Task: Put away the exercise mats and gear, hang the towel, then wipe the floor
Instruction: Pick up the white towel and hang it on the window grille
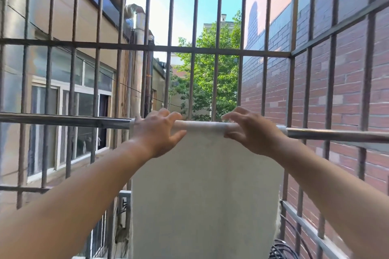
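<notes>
Both hands at the fold of the towel (pixel 204 185) on the rail (pixel 63 121).
Left hand (pixel 156 132): fingers (pixel 168 114) spread, curling over the towel-wrapped rail, thumb in front. Right hand (pixel 252 132): fingers (pixel 233 114) spread and arched above the fold, thumb touching it; grip unclear. The towel hangs over the rail's middle.

Towel (pixel 205 185), pale and plain, draped over the horizontal metal rod (pixel 63 121); the front panel hangs straight down between my forearms. My left hand (pixel 160 132) grips the fold at its left end, fingers curled over the rod, thumb on the front face. My right hand (pixel 250 132) does likewise at the right end, slightly blurred. Barred window cage (pixel 195 50) encloses everything. Brick wall (pixel 347 90) right, tree (pixel 210 69) ahead, coiled black cables (pixel 282 250) low right.
</notes>
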Tool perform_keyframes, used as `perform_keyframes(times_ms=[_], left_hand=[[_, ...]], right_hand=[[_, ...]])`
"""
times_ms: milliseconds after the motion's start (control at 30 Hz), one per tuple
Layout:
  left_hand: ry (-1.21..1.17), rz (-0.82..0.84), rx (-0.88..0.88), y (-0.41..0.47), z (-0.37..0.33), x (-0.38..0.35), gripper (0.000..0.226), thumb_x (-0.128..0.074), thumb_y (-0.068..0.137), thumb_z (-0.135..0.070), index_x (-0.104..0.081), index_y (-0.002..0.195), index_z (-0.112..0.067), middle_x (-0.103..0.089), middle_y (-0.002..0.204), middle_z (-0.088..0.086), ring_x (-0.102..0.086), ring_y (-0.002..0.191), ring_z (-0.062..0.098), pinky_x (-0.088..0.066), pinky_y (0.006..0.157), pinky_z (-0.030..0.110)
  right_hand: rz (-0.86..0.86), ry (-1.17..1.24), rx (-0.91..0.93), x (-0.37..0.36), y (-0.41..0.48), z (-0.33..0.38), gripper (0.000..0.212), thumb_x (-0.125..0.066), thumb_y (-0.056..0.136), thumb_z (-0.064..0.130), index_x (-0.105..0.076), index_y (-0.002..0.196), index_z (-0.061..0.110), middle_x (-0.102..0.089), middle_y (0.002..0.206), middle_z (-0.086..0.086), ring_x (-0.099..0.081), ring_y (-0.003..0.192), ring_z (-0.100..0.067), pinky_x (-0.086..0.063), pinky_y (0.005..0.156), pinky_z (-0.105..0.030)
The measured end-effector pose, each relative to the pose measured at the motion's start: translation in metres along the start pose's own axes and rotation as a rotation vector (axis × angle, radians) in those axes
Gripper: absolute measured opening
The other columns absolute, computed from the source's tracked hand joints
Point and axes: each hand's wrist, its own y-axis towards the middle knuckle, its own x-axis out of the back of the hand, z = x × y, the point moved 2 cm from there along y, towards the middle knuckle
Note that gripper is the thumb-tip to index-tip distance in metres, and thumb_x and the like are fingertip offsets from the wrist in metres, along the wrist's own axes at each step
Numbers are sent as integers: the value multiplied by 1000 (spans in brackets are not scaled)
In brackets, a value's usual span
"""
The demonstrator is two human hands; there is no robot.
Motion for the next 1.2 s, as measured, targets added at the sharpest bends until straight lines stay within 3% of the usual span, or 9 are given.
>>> perform_keyframes(times_ms=[100,267,400,500,633,800,1100,1200], left_hand=[[-11,-28,10,-13,6,4,50,-42,86,-59,-42,130,-35,-48,128,-5,-46,120,18,-35,101,51],[-46,-87,5,-44,1,3,55,-45,86,-56,-38,136,-34,-38,143,-4,-35,132,20,-25,109,54],[-93,-84,-23,-72,-5,-7,55,-44,86,-57,-35,136,-37,-30,148,-4,-27,138,17,-22,111,53],[-112,-18,-31,-95,-5,-19,55,-39,86,-61,-32,137,-40,-29,149,-5,-25,139,14,-26,109,52],[-129,47,-31,-135,1,-32,62,-29,80,-64,-34,136,-39,-33,148,-4,-29,137,14,-28,110,45],[-176,96,44,-199,8,-45,72,-16,72,-69,-37,134,-40,-36,145,-7,-33,133,12,-27,108,36],[-225,238,290,-302,25,-86,71,-16,74,-72,-40,133,-39,-38,143,-11,-31,133,7,-31,108,34],[-225,233,340,-325,18,-82,70,-19,76,-72,-42,132,-38,-38,143,-12,-32,134,9,-32,109,41]], right_hand=[[-66,-17,-8,7,-17,3,44,-68,84,31,-56,124,19,-54,124,-2,-58,107,-25,-51,86,-43],[-195,-17,-50,8,-50,13,50,-73,79,28,-57,125,18,-54,124,-4,-52,115,-25,-42,93,-33],[-192,51,-42,-2,-70,34,52,-75,76,29,-57,124,20,-55,122,-3,-52,114,-23,-41,96,-32],[-140,142,-51,-12,-83,53,52,-74,77,31,-57,125,20,-54,122,-1,-52,113,-19,-35,92,-22],[-53,257,-58,-33,-104,86,51,-70,80,38,-54,127,26,-54,122,4,-52,112,-16,-40,91,-26],[38,370,-46,-69,-140,120,55,-66,83,40,-46,133,31,-53,121,9,-51,111,-9,-33,86,-18],[225,512,-13,-132,-196,155,57,-62,84,44,-40,135,35,-49,125,14,-46,116,-6,-34,91,-17],[298,562,28,-141,-206,166,54,-63,84,44,-45,133,32,-50,126,12,-48,114,-8,-34,88,-16]])
